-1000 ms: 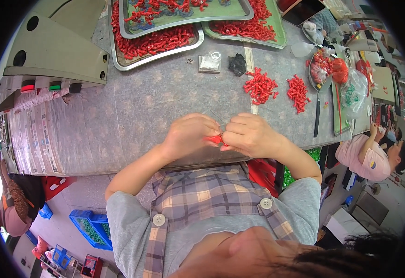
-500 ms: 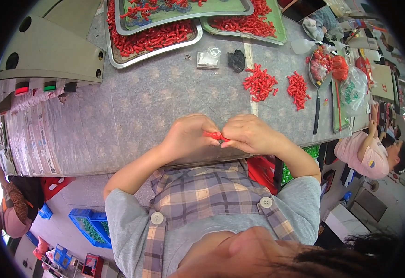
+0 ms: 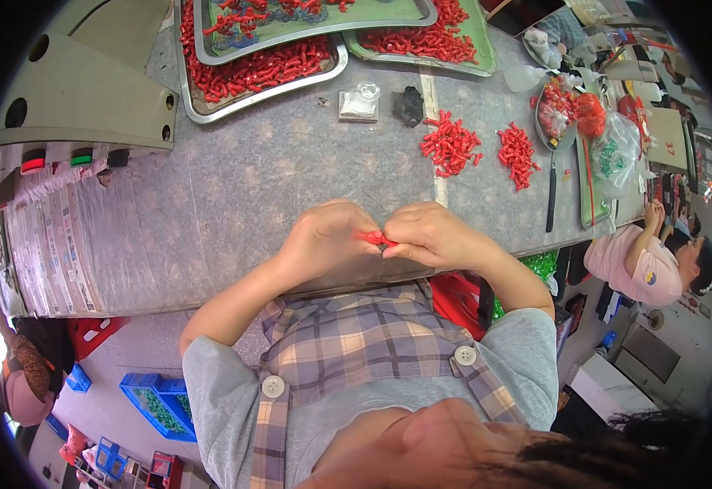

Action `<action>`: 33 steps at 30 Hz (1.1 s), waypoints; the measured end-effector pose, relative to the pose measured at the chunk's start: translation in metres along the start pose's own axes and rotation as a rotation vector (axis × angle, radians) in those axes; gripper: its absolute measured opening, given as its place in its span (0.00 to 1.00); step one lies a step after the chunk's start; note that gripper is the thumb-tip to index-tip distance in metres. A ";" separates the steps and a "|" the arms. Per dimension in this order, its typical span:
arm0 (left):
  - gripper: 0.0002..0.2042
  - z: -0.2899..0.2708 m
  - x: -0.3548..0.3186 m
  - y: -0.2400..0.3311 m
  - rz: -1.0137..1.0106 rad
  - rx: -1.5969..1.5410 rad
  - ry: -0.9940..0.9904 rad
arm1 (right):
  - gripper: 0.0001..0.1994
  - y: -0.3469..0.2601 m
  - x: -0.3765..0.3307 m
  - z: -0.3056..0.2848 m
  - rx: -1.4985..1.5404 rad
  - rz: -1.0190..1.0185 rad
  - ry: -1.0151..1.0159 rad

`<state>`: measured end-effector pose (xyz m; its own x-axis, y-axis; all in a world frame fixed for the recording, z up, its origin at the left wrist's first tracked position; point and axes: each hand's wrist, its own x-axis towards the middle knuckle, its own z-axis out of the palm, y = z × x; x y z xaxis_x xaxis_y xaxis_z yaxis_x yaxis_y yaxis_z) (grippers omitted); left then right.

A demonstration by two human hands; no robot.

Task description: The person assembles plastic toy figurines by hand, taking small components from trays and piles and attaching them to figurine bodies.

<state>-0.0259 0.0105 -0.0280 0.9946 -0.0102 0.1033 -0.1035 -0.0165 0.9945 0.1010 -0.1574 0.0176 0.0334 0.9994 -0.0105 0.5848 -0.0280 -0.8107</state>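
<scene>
My left hand [image 3: 327, 240] and my right hand [image 3: 429, 236] meet at the near edge of the grey worktable [image 3: 250, 187]. Between their fingertips they pinch one small red plastic piece [image 3: 375, 238], which both hands grip. Most of the piece is hidden by my fingers. Farther out on the table lie two loose heaps of the same red pieces [image 3: 451, 145], to the right of my hands.
Metal trays [image 3: 258, 69] full of red pieces stand at the back, beside a green tray [image 3: 429, 41]. A small clear bag [image 3: 359, 103] and a dark lump [image 3: 409, 106] lie near them. A grey machine with red and green buttons [image 3: 54, 159] is at the left. Another person [image 3: 649, 261] sits at the right.
My hands have stayed together at the table's edge, working the red piece with small finger movements. The view has shifted slightly.
</scene>
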 end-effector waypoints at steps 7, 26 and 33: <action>0.10 -0.001 0.002 0.000 0.145 0.056 0.012 | 0.15 -0.004 0.002 -0.001 -0.014 -0.020 -0.002; 0.10 0.000 0.004 -0.002 0.493 0.250 0.035 | 0.12 -0.014 -0.003 0.001 -0.383 -0.240 0.100; 0.10 0.000 0.003 -0.005 0.482 0.230 0.007 | 0.11 -0.013 -0.003 0.000 -0.541 -0.322 0.099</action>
<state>-0.0221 0.0107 -0.0322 0.8338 -0.0644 0.5482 -0.5470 -0.2302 0.8049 0.0932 -0.1604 0.0282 -0.1530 0.9535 0.2597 0.9038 0.2413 -0.3535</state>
